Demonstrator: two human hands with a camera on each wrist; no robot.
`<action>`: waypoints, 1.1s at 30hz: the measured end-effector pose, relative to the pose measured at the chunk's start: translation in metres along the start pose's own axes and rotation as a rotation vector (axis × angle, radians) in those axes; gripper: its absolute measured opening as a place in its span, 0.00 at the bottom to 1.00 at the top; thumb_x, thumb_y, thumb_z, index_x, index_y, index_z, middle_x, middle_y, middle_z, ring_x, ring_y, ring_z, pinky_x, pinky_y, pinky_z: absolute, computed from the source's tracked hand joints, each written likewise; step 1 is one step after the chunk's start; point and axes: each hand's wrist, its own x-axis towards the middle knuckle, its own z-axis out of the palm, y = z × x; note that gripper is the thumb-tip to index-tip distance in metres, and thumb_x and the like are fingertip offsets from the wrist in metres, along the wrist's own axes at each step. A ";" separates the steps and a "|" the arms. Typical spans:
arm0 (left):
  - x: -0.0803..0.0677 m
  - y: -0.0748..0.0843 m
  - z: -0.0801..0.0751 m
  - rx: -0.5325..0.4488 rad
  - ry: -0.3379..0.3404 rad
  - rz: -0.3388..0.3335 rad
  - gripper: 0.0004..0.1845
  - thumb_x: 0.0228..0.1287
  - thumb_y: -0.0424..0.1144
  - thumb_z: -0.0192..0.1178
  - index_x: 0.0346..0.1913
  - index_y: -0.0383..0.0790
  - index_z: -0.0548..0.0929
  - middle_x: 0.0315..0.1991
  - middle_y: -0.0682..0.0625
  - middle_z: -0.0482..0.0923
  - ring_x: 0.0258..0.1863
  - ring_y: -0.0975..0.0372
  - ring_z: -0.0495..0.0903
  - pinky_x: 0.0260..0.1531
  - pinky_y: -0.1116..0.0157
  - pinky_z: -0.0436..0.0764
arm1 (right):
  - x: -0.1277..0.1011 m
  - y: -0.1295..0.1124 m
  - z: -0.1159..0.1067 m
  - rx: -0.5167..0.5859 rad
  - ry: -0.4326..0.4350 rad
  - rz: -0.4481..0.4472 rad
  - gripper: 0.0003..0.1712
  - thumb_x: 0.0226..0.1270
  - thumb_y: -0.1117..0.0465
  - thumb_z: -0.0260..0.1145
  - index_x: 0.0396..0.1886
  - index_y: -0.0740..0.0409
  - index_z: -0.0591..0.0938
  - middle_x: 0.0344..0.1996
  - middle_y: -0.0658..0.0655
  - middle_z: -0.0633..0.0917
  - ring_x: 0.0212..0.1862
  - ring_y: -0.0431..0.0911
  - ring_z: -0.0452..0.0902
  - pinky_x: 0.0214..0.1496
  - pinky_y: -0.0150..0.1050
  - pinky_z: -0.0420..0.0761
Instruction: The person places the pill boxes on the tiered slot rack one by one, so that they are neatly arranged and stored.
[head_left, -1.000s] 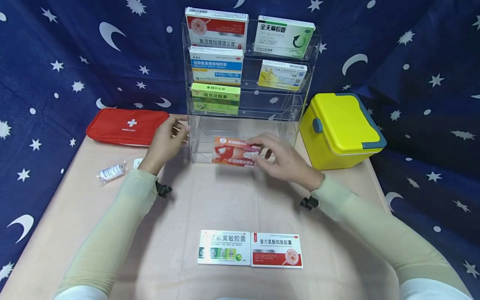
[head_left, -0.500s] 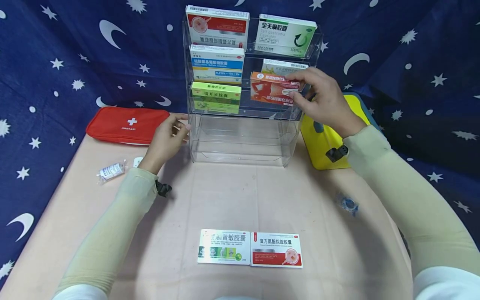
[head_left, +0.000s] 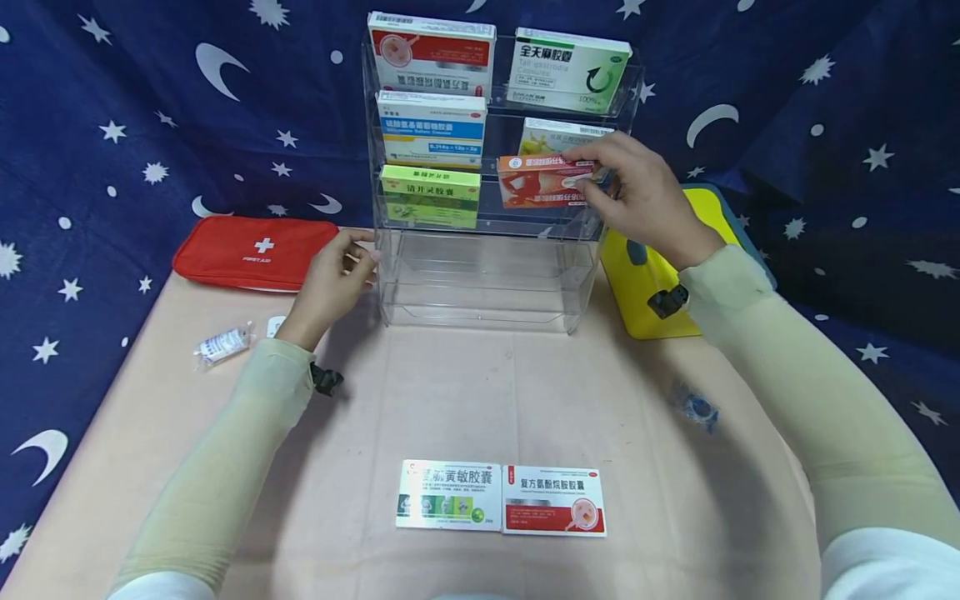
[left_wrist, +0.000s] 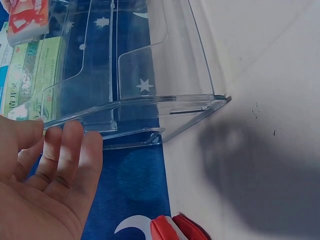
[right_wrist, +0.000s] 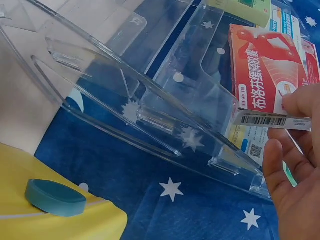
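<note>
An orange-red medicine box [head_left: 536,182], labelled as ibuprofen capsules, is pinched between thumb and fingers of my right hand [head_left: 637,192]. It sits at the right of the third tier of the clear display rack [head_left: 480,321], overlapping the yellow-white box [head_left: 558,136] on the tier above. The right wrist view shows the held box [right_wrist: 265,70] close to the rack's clear shelf lip. My left hand [head_left: 333,279] has its fingertips right at the rack's left side panel. In the left wrist view its fingers [left_wrist: 70,150] are loosely bent beside that panel's edge.
Several medicine boxes stand on the rack, including a green box [head_left: 430,198] on the third tier. Two flat boxes [head_left: 553,500] lie in front. A red first-aid pouch [head_left: 251,254] is left, a yellow case [head_left: 652,292] right. Small wrapped items lie on the table.
My right hand has lifted the orange-red box from before the bottom tier up to the third tier, right side, then lowered it slightly. My left hand has stayed at the rack.
</note>
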 end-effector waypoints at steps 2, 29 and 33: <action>0.000 0.000 -0.001 0.004 0.003 0.001 0.18 0.76 0.38 0.59 0.64 0.38 0.74 0.41 0.41 0.78 0.37 0.46 0.84 0.31 0.67 0.84 | 0.000 -0.001 0.002 -0.021 -0.016 0.010 0.22 0.74 0.59 0.66 0.66 0.43 0.80 0.60 0.48 0.78 0.51 0.45 0.71 0.41 0.36 0.76; 0.000 -0.001 0.000 -0.007 0.000 0.002 0.19 0.77 0.39 0.58 0.65 0.39 0.74 0.41 0.41 0.78 0.38 0.45 0.84 0.34 0.57 0.87 | -0.008 0.000 0.008 -0.382 -0.021 -0.081 0.23 0.67 0.61 0.71 0.61 0.55 0.82 0.58 0.61 0.80 0.57 0.57 0.66 0.56 0.54 0.74; 0.000 -0.001 0.000 0.000 0.000 -0.002 0.18 0.77 0.39 0.58 0.65 0.40 0.74 0.41 0.42 0.77 0.38 0.46 0.84 0.33 0.62 0.87 | -0.012 -0.002 0.007 -0.358 -0.001 -0.069 0.21 0.68 0.61 0.68 0.61 0.56 0.82 0.59 0.60 0.79 0.57 0.57 0.66 0.57 0.54 0.73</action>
